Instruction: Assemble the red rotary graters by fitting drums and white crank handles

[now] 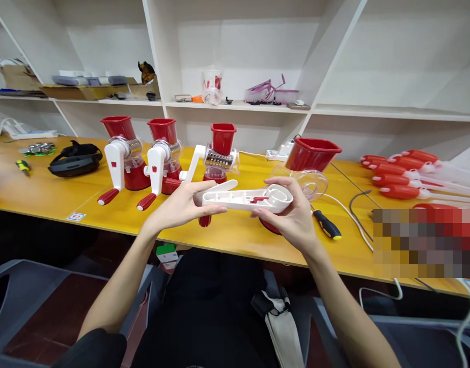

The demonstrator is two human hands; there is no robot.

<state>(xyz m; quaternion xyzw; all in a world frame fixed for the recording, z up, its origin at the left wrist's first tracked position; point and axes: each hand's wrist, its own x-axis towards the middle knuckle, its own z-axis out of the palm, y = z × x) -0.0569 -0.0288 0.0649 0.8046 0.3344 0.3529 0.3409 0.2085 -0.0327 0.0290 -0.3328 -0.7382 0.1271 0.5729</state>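
Black clothing (204,306) on the wearer's lap fills the lower centre of the head view, with a grey chair (85,294) at lower left and a pale strap (283,335) lying just to the right of the lap. Both forearms reach up from the bottom corners to the middle of the frame, where a white crank arm (238,198) is held above the front of the table (116,220). It lies nearly level between the two bare hands, its hollow ribbed side facing the camera and a small red piece (259,200) set inside.

At centre left, the left grip (185,202) is closed on the narrow end, thumb in front and fingers behind. A slim white piece (225,186) slants up from that same grip; whether it joins the crank arm cannot be told. Right of centre, the right grip (294,214) is closed round the broad, ringed end, fingers over the top and thumb below.

Behind the right grip stands a rotary grater with a red hopper (313,153), partly hidden. Three more red-hoppered graters (136,171) stand from left to centre, each with a white crank. A black-and-yellow screwdriver (327,225) lies just right of the right grip. Red-ended items with pale stems (399,191) are piled at the right edge, partly covered by pixelation. White shelving (235,106) spans the top.
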